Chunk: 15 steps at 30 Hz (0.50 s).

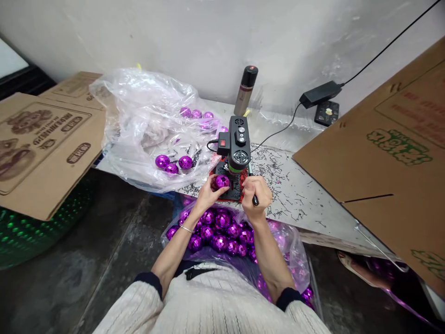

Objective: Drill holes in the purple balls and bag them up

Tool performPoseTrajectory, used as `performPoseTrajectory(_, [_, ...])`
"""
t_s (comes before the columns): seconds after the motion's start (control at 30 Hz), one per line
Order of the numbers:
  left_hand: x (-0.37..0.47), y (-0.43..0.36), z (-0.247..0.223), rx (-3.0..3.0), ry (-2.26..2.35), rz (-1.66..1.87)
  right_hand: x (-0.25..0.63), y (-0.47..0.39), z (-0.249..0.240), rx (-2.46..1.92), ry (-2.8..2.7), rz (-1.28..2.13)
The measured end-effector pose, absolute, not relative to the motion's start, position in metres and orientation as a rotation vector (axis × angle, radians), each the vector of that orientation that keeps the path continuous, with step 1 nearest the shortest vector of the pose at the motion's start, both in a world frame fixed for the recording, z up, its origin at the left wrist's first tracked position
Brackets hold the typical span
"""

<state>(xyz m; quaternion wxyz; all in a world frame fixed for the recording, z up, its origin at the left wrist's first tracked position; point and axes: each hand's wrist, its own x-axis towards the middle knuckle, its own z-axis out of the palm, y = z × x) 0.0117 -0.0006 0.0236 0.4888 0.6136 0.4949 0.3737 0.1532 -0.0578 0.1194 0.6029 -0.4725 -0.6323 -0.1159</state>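
While the left hand [207,195] pinches one purple mirror-ball ornament [222,181] between thumb and fingers, low in front of a black press [238,144], the right hand [257,194] is curled tightly round the single lever [255,201]. The ornament is round, glossy and cut into small shiny facets. I count three loose ornaments [185,162] to the left on the table [314,206], one spray can [246,90] far behind, and one power adapter [320,94] far right; those in the near plastic bag [298,243] crowd beyond counting.
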Motion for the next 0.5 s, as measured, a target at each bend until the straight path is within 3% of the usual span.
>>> performPoseTrajectory(0.17, [0.015,0.007,0.029,1.894,1.218,0.874,0.153,-0.059,0.12,-1.093,-1.47,-0.266])
performPoseTrajectory(0.5, [0.018,0.008,0.015,2.115,1.203,0.88,0.153,-0.06,0.12,-1.105,-1.474,-0.265])
